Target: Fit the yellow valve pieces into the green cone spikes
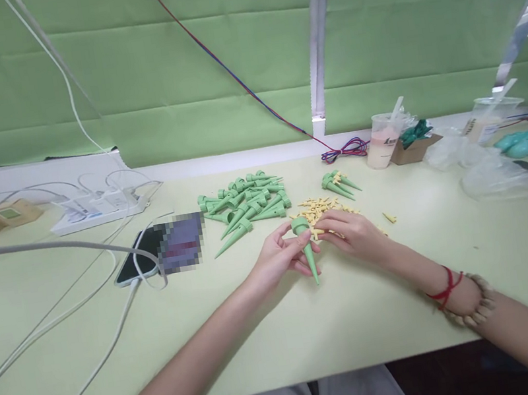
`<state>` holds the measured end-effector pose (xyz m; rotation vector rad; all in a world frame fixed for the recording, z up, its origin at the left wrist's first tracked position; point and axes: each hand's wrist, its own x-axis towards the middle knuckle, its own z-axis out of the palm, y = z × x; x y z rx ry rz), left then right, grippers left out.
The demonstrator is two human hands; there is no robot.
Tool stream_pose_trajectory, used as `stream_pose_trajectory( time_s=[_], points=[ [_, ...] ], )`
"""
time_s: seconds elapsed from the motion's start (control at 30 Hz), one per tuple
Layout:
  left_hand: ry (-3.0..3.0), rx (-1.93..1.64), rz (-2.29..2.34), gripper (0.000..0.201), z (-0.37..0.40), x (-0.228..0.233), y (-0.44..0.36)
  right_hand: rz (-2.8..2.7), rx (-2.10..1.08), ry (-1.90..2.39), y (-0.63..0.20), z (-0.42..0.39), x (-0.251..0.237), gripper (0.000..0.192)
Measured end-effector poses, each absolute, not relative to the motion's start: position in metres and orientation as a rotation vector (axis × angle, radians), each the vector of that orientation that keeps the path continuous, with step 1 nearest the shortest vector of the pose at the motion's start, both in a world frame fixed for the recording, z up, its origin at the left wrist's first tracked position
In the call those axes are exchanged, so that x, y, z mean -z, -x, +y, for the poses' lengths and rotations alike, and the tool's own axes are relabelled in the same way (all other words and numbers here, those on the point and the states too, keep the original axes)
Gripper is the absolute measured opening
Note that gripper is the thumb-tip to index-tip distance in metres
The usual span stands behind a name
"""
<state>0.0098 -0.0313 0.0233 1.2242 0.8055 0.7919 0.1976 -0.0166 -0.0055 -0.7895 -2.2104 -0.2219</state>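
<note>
- Head view, surface: a pale yellow-green table (245,334) runs below green blinds (193,68); a white power strip (95,209) and a phone (140,257) lie to the left, a lidded drink cup (382,142) stands towards the right.
- A heap of green spikes (249,203) lies beyond the hands, with a few more beside it to the right; yellow pieces (320,205) are scattered in front of these.
- The left hand (276,255) grips one green spike (309,258) between thumb and fingers, point downward, above the table.
- The right hand (363,235) pinches a small yellow piece (318,233) beside that spike; whether they touch, I cannot tell.
</note>
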Motion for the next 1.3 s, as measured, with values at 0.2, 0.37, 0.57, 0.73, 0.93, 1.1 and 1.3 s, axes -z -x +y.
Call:
stream_pose_trajectory(
  time_s=[0.2, 0.37, 0.57, 0.73, 0.93, 1.1, 1.3],
  points=[
    [-1.242, -0.746, 0.800, 0.066, -0.033, -0.025, -0.009, -2.308, 0.357, 0.742, -0.198, -0.016, 0.004, 0.023],
    [-1.369, -0.734, 0.779, 0.064, -0.033, -0.023, -0.009, -2.310, 0.113, 0.767, -0.198, -0.021, 0.001, 0.026],
    [-1.656, -0.920, 0.901, 0.057, -0.031, -0.011, -0.009, -1.977, -0.937, 0.994, -0.185, -0.030, 0.000, 0.037],
    [-1.674, -0.911, 0.913, 0.054, -0.030, -0.011, -0.010, -1.774, -1.267, 0.983, -0.180, -0.033, -0.003, 0.042],
    [-1.395, -0.805, 0.766, 0.058, -0.030, -0.024, -0.009, -2.130, -0.210, 1.011, -0.190, -0.030, -0.006, 0.022],
    [-1.399, -0.719, 0.750, 0.056, -0.032, -0.026, -0.005, -2.278, 0.244, 0.837, -0.196, -0.025, -0.007, 0.027],
    [-1.488, -0.751, 0.815, 0.057, -0.032, -0.021, -0.007, -2.285, 0.065, 0.865, -0.191, -0.032, -0.007, 0.027]
  ],
)
